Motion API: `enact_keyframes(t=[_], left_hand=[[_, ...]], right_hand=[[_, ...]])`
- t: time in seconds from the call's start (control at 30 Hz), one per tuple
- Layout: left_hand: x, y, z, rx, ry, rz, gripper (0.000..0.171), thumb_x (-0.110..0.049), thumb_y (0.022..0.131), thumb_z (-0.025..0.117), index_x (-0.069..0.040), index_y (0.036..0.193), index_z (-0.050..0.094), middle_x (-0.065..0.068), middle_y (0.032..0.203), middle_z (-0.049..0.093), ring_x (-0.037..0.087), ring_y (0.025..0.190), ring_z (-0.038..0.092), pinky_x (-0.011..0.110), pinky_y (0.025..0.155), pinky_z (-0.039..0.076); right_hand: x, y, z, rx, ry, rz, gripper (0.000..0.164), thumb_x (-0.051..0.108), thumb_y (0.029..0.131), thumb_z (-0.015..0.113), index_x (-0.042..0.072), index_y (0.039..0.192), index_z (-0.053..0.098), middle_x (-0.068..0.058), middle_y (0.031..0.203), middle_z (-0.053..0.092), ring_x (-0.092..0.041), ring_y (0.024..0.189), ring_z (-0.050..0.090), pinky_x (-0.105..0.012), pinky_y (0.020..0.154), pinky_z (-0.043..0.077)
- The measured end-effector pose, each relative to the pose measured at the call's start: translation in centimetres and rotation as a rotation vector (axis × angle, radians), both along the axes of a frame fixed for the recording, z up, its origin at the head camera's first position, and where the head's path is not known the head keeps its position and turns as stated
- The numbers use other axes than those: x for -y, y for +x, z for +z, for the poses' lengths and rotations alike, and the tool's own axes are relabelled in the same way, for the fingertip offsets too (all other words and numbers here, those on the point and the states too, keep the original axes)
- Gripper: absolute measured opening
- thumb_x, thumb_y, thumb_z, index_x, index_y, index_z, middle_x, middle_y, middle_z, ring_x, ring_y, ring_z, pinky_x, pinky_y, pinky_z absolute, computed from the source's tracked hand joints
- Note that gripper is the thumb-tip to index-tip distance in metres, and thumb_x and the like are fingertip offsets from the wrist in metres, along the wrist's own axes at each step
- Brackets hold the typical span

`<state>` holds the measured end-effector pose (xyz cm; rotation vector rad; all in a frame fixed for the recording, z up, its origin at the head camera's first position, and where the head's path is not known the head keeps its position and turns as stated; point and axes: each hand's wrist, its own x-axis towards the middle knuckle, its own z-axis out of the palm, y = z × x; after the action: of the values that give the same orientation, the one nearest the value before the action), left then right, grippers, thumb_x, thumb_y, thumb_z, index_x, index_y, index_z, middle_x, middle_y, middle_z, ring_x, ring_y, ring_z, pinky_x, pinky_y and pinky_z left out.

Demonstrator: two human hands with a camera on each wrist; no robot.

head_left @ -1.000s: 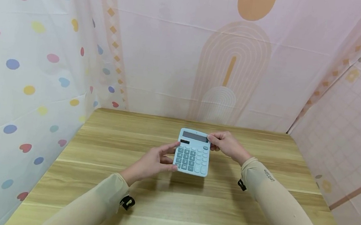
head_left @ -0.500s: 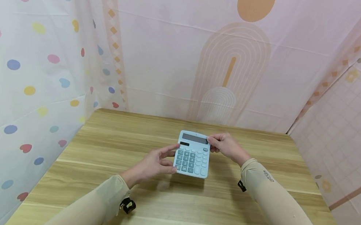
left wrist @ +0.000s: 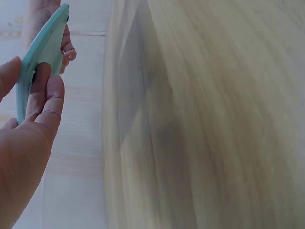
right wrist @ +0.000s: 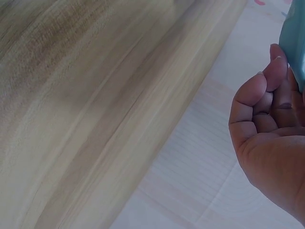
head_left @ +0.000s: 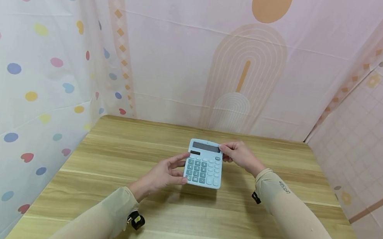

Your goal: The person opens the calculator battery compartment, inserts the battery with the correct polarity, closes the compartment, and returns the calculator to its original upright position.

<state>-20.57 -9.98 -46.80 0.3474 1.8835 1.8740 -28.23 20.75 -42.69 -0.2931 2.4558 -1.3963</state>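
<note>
A light blue calculator with grey-blue number keys is held up over the wooden table, its face turned to the head camera. My left hand grips its left edge, thumb near the lower corner and a finger at the upper side. In the left wrist view, fingers of that hand lie against the calculator's back. My right hand pinches the upper right corner beside the display, thumb on the front. In the right wrist view, the right hand has its fingers curled behind the calculator's corner.
The wooden table spreads under both arms. A pale printed curtain hangs along its back edge, a dotted curtain at the left and a grid-patterned one at the right. Black straps sit at both wrists.
The calculator has tipped slightly, its top edge a little lower in the head view than one second ago. Both hands keep their hold and have barely moved.
</note>
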Motion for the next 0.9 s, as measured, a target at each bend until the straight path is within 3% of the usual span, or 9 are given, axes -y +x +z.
enact_keyframes(t=[0.17,0.4,0.57,0.77,0.9], left_hand=[[0.0,0.0,-0.2,0.031,0.061,0.015,0.095,0.009,0.091,0.076,-0.020,0.169,0.032,0.023,0.168,0.041,0.017,0.114,0.072,0.027,0.093,0.062],[-0.2,0.1,-0.6,0.047,0.152,0.029,0.094,0.011,0.093,0.072,-0.014,0.171,0.025,0.027,0.172,0.032,0.022,0.124,0.069,0.026,0.097,0.061],[-0.4,0.3,-1.0,0.074,0.205,0.043,0.094,0.013,0.094,0.070,-0.013,0.171,0.022,0.028,0.172,0.030,0.019,0.120,0.070,0.026,0.097,0.061],[-0.6,0.3,-1.4,0.090,0.235,0.081,0.093,0.014,0.093,0.068,-0.013,0.171,0.024,0.029,0.169,0.033,0.019,0.118,0.071,0.026,0.097,0.061],[-0.7,0.3,-1.5,0.106,0.252,0.110,0.094,0.017,0.092,0.067,-0.014,0.171,0.026,0.028,0.169,0.034,0.017,0.114,0.071,0.025,0.094,0.061]], right_hand=[[0.2,0.1,0.1,0.031,-0.038,-0.024,0.033,0.030,0.111,0.060,0.002,0.107,0.076,0.000,0.083,0.067,-0.013,0.076,0.058,-0.030,0.078,0.051],[0.7,0.3,-0.2,0.097,-0.116,-0.061,0.031,0.027,0.111,0.061,-0.001,0.116,0.073,0.001,0.089,0.071,-0.015,0.085,0.064,-0.026,0.078,0.055],[1.1,0.3,-0.6,0.141,-0.131,-0.100,0.031,0.028,0.110,0.061,0.000,0.118,0.073,0.001,0.091,0.072,-0.015,0.086,0.065,-0.031,0.082,0.056],[1.6,0.9,-0.9,0.224,-0.185,-0.158,0.037,0.027,0.111,0.061,-0.002,0.134,0.069,0.002,0.089,0.074,-0.011,0.080,0.066,-0.037,0.088,0.058],[2.0,1.7,-1.2,0.254,-0.236,-0.170,0.044,0.025,0.112,0.059,-0.002,0.147,0.060,0.002,0.094,0.077,-0.009,0.082,0.069,-0.033,0.087,0.061]])
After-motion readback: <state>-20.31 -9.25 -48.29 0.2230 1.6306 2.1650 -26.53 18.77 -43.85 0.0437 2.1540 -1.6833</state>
